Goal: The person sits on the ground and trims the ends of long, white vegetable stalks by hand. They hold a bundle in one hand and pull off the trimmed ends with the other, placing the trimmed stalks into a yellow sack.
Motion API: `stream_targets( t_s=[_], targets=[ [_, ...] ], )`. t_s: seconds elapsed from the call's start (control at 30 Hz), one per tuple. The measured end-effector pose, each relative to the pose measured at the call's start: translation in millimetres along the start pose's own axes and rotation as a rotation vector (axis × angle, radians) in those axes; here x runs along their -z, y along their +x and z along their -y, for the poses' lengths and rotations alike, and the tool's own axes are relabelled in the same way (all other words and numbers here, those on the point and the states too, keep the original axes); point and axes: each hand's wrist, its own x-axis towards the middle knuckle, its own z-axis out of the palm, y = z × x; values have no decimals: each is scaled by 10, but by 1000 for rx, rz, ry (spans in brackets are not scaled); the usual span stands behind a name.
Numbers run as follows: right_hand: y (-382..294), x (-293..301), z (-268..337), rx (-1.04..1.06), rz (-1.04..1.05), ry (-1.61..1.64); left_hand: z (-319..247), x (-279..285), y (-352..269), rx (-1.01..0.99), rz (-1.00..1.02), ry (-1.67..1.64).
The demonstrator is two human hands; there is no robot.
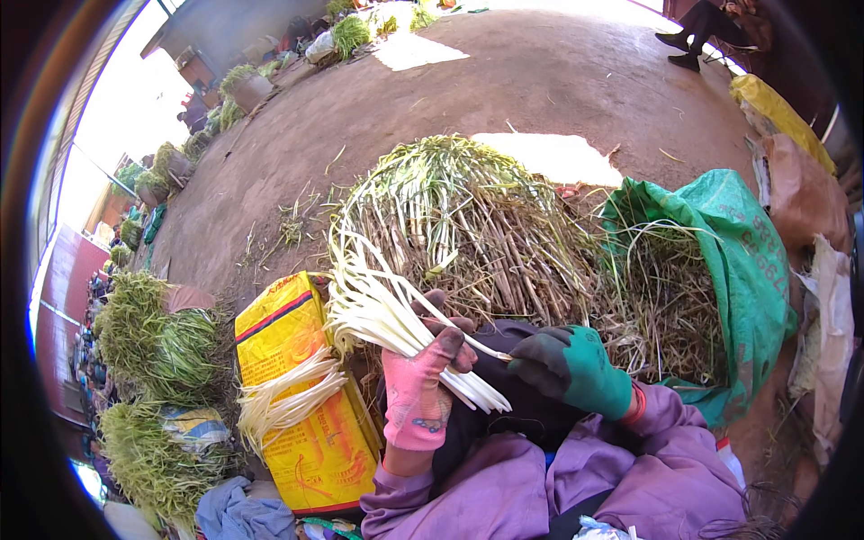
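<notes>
My left hand [425, 378], in a pink glove with dark fingers, is closed around a bundle of pale peeled stalks [371, 304]. Their cut ends point towards my lap, and the yellowish leafy ends hang away to the left. With a green and dark glove on, my right hand [574, 368] pinches the brownish root end of one stalk [482, 344] that slants out of the bundle. Just beyond both hands lies a large heap of unpeeled leafy stalks [472, 229], brown at the near ends and green at the far side.
A yellow printed sack [304, 466] at left carries a small pile of peeled stalks [293, 398]. On the right, a green woven sack [736, 223] holds dry brown trimmings [675, 297]. Green bundles [155, 445] line the left side. A seated person [715, 30] is at the far right.
</notes>
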Motion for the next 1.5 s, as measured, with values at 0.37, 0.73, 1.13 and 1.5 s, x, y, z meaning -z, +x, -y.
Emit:
stream_targets(
  t_s=[0.37, 0.73, 1.13, 1.5],
  targets=[
    [-224, 478, -431, -247, -144, -194, -51, -40, 3, -36, -56, -87],
    [797, 46, 348, 29, -59, 209, 49, -33, 28, -87, -108, 279],
    [546, 365, -437, -139, -509, 1092, -36, -110, -46, -24, -83, 118],
    [186, -8, 172, -124, -21, 132, 24, -71, 1, -71, -84, 118]
  ],
)
